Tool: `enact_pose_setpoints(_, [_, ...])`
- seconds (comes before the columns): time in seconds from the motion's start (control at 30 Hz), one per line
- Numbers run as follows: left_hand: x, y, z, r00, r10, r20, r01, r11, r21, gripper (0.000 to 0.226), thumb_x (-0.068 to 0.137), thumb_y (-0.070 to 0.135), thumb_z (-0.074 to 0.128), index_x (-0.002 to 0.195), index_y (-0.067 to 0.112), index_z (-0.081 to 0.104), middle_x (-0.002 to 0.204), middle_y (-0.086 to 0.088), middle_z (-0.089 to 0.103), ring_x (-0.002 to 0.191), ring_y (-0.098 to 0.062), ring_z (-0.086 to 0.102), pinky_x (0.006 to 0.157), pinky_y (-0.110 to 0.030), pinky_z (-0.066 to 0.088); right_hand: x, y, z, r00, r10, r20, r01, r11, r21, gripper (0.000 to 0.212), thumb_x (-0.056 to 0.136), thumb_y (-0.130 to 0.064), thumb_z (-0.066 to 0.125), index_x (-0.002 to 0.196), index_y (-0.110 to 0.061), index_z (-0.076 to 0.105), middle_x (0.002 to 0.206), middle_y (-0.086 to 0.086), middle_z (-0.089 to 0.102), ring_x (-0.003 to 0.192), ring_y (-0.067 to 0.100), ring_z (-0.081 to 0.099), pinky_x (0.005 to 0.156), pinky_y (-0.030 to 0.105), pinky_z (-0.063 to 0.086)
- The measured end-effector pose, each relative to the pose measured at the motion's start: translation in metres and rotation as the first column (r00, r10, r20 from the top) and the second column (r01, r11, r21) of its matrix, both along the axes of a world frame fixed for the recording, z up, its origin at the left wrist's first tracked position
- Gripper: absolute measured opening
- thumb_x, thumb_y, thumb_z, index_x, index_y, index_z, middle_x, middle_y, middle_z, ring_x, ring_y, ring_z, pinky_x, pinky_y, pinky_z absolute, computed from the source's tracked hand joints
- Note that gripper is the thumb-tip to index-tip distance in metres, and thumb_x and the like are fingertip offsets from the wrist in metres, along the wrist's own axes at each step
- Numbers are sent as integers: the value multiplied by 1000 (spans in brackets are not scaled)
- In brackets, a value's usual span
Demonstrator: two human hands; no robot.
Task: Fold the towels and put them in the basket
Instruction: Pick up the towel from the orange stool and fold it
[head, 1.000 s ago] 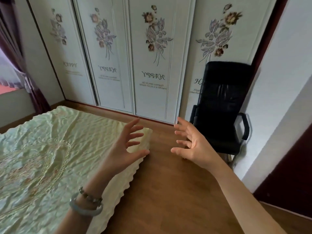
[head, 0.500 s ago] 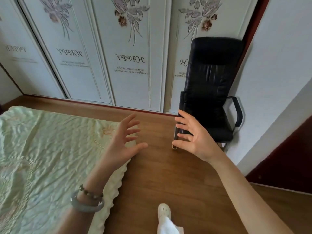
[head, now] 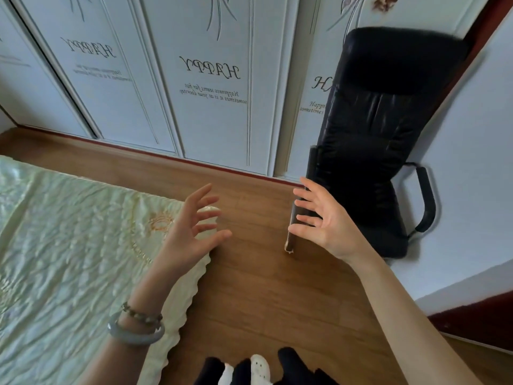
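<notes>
No towel and no basket show in the head view. My left hand (head: pixel 191 234) is raised over the corner of a bed with a pale green cover (head: pixel 69 259), fingers spread, holding nothing. It wears two bracelets at the wrist. My right hand (head: pixel 322 220) hangs palm inward over the wooden floor (head: pixel 263 295), fingers apart and empty, in front of a black office chair (head: pixel 374 151). The two hands face each other about a hand's width apart.
White wardrobe doors (head: pixel 211 79) with "HAPPY" lettering run along the far side. A dark stick (head: pixel 299 207) leans beside the chair. A white wall (head: pixel 472 190) closes the right. White slippers (head: pixel 259 369) and dark trouser legs show at the bottom edge.
The view has tilted down and to the right: wardrobe flowers have left the top, feet have come into view. Both hands stay spread and empty in the same pose.
</notes>
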State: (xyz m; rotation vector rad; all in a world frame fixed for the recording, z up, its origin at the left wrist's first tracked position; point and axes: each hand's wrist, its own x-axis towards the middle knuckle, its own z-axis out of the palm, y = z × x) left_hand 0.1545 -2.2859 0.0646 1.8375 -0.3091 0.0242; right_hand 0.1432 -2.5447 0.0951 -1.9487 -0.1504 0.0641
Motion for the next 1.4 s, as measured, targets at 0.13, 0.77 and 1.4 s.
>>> enact_pose_setpoints(0.13, [56,-1,-7,999,30,-24,-30,1000,1,84,68,25,74,139,32,29,128,7,50,110,-7,59,86,-22,52,64,0,-8,998,36,-52,-34,999,35,77,76,-14,75,126,-51,29,140,-10,43,125,5,45,101,29,44])
enact_pose_setpoints(0.77, [416,35,-43,989,28,-148,-23,999,35,71,71,31,71,133,37,36,123,4,56,107,-8,60,89,-28,53,434,45,-35,983,85,-161,-94,994,-52,64,79,-21,73,133,-32,42,128,-8,54,117,6,53,101,30,46])
enact_pose_setpoints(1.4, [707,36,-58,895,434,-101,-409,890,202,69,75,27,74,129,42,35,123,18,51,109,4,53,89,-14,49,814,80,-39,816,527,-240,-570,803,-174,65,77,-21,75,132,-37,44,117,-18,55,110,-3,53,96,17,44])
